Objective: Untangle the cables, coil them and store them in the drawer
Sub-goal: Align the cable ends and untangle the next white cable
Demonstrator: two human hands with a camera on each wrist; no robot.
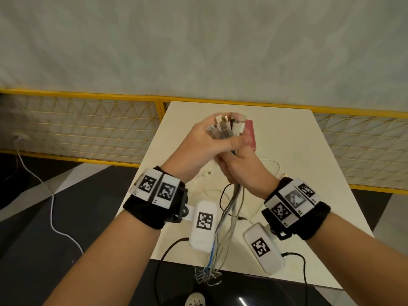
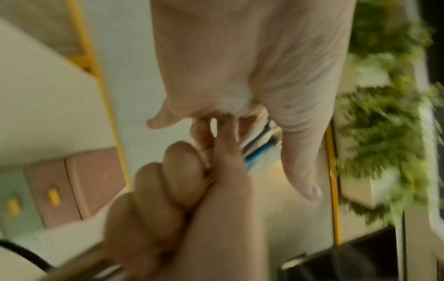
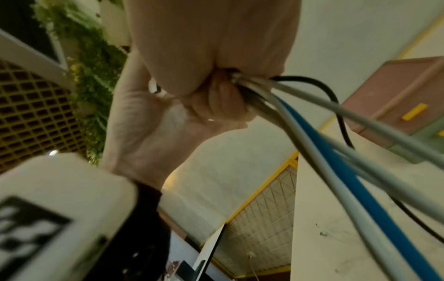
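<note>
A bundle of grey, white, blue and black cables (image 1: pixel 229 217) hangs over the white table (image 1: pixel 309 173). My left hand (image 1: pixel 207 142) grips its upper part, and blurred plug ends (image 1: pixel 227 124) fan out above the fingers. Just below, my right hand (image 1: pixel 240 166) is curled round the same bundle. The loose ends (image 1: pixel 207 272) dangle past the table's near edge. In the right wrist view the blue cable (image 3: pixel 336 171) and grey ones run out of the right fist (image 3: pixel 216 57). A pink drawer unit (image 1: pixel 250 133) stands behind the hands, its drawers closed in the left wrist view (image 2: pixel 79 182).
More white cable (image 1: pixel 267 166) lies looped on the table under the hands. A yellow mesh fence (image 1: pixel 88 129) runs behind the table. A white cord (image 1: pixel 51 206) trails over the dark floor at left. Greenery (image 2: pixel 384 133) shows in the wrist views.
</note>
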